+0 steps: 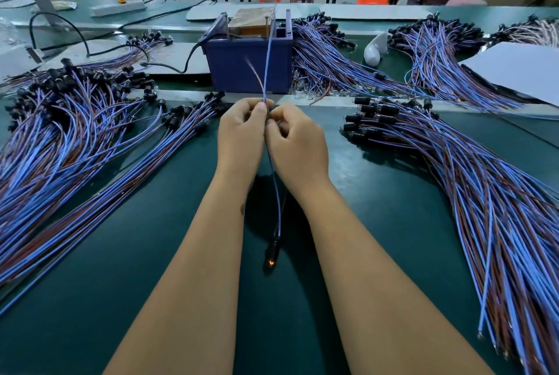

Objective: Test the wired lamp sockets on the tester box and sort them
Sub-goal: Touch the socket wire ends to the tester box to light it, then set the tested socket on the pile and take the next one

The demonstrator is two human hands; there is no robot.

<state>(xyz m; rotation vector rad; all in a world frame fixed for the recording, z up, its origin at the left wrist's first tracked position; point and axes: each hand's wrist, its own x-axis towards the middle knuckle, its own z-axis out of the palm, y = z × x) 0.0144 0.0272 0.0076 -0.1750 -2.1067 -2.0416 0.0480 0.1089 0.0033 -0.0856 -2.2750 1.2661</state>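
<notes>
Both hands, left hand (242,129) and right hand (295,140), pinch one socket's wires (267,72) mid-length. Nearest, its socket (271,249) hangs over the worktop (181,253), bulb glowing. The wire ends reach up to the tester box (249,69). Heaps (484,208) lie on both sides; much sorting apparently remains.

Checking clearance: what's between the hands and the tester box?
Head view: only the held blue wire and brown wire span from the hands to the tester box.
</notes>
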